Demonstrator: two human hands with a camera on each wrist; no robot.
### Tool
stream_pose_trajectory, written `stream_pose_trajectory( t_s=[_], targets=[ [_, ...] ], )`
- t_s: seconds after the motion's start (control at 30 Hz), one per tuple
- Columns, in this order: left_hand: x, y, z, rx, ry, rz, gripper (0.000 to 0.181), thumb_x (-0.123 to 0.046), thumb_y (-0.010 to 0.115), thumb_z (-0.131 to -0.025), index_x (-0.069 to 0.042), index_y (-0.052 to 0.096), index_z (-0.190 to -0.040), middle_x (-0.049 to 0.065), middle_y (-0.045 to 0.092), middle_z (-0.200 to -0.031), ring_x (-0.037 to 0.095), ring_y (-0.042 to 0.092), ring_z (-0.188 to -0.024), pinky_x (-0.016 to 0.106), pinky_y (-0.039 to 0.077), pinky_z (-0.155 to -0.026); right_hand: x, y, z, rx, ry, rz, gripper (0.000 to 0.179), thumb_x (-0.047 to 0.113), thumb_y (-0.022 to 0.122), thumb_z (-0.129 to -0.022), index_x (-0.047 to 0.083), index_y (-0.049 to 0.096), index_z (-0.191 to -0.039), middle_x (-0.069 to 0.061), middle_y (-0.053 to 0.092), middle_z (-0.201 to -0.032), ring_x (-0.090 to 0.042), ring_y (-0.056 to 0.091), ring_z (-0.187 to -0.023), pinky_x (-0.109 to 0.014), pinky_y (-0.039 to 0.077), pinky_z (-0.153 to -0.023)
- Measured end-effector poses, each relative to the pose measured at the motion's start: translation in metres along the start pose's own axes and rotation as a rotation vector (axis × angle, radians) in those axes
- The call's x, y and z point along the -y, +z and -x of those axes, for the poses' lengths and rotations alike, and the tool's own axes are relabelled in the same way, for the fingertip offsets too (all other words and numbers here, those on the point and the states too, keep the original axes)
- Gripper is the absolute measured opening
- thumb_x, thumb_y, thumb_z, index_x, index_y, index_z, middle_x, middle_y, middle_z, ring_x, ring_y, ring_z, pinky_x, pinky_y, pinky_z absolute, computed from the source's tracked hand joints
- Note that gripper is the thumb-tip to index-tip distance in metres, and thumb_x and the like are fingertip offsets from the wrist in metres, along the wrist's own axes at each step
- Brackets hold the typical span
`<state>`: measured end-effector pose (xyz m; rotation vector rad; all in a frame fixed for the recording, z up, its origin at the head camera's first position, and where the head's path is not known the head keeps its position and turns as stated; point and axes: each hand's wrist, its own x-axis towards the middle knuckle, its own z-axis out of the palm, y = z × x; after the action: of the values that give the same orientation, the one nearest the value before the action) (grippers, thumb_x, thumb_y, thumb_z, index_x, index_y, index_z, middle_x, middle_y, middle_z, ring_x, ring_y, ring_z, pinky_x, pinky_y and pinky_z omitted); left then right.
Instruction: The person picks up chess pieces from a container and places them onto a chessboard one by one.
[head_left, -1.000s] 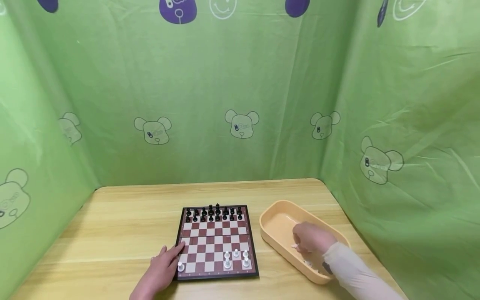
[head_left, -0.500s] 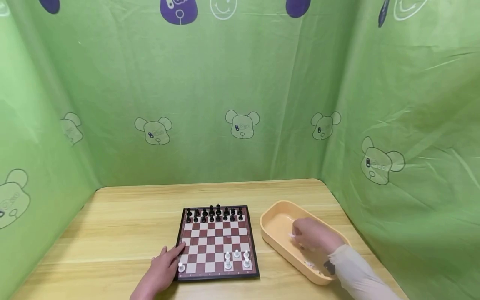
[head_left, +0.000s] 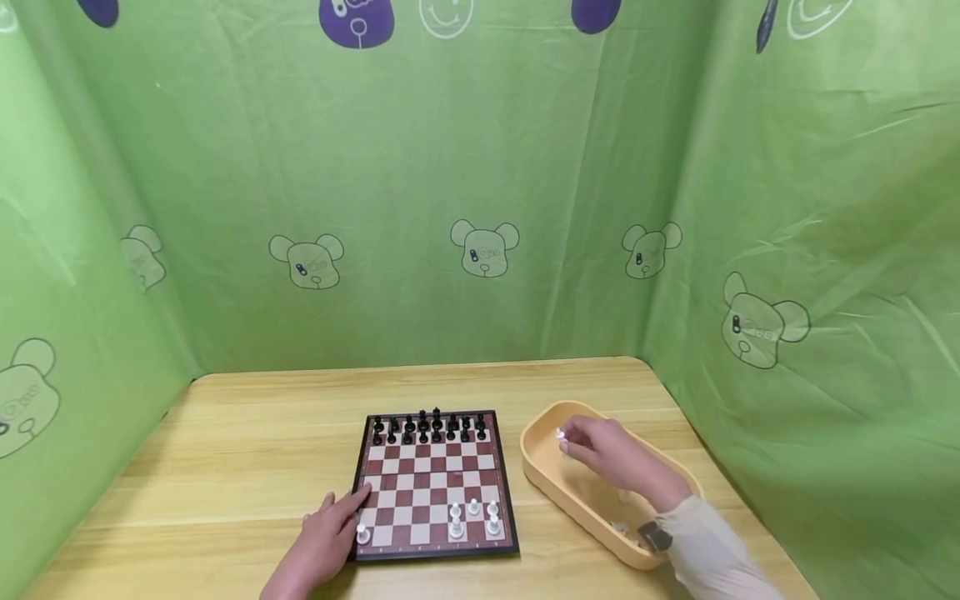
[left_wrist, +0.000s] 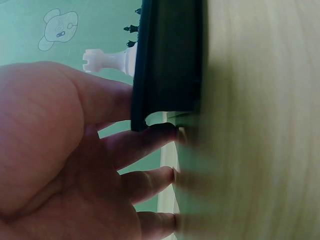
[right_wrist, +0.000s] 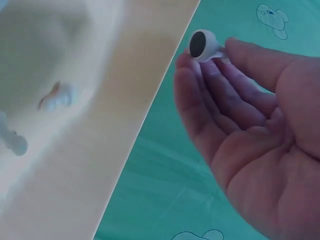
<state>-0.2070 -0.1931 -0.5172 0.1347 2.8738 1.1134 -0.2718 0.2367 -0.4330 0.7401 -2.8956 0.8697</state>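
My right hand pinches a small white chess piece between thumb and fingertips, its round dark base facing outward. The hand is over the far part of the peach tray. On the table lies a chessboard; my left hand rests at its left edge, one finger on the border. In the left wrist view, other fingertips touch the tabletop beside the board. A white rook stands on the near left corner square. Several white pieces, among them a white pawn, stand at the near right.
Two rows of black chess pieces line the board's far side. More white pieces lie inside the tray. Around the wooden table hang green cloth walls with bear prints.
My right hand has risen from the tray's bottom and shifted toward its far left end, bringing up the white chess piece. My left hand and the pieces on the board stay put.
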Motion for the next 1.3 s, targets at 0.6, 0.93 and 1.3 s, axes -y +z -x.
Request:
stream_pose_trajectory(
  t_s=[0.6,0.93,1.3],
  targets=[
    [-0.001,0.0,0.0,-0.003,-0.001,0.009,0.044,-0.006,0.051,-0.103,-0.009,0.06,-0.146,0.031,0.053,-0.146,0.063,0.025,-0.144,0.08,0.014,-0.113,0.02,-0.003,-0.002,-0.097,-0.109,-0.052,0.015,0.004,0.066,-0.099,0.002,0.068,-0.114,-0.002,0.074,-0.099,-0.018,0.073,-0.092,-0.031,0.062,-0.083],
    [-0.002,-0.001,0.001,-0.007,-0.001,0.005,0.044,-0.006,0.051,-0.103,-0.009,0.06,-0.146,0.032,0.053,-0.146,0.063,0.025,-0.144,0.081,0.014,-0.112,0.044,-0.005,-0.002,-0.078,-0.152,-0.106,0.026,0.004,0.064,-0.1,-0.002,0.064,-0.125,-0.008,0.074,-0.104,-0.018,0.072,-0.094,-0.031,0.062,-0.087],
    [0.0,-0.001,0.0,-0.01,0.01,0.006,0.044,-0.006,0.052,-0.103,-0.008,0.06,-0.146,0.03,0.054,-0.146,0.063,0.026,-0.144,0.081,0.014,-0.112,0.076,-0.001,-0.008,-0.108,-0.273,-0.112,0.025,0.005,0.063,-0.101,0.0,0.065,-0.125,-0.011,0.074,-0.108,-0.016,0.072,-0.092,-0.03,0.062,-0.083]
  ],
)
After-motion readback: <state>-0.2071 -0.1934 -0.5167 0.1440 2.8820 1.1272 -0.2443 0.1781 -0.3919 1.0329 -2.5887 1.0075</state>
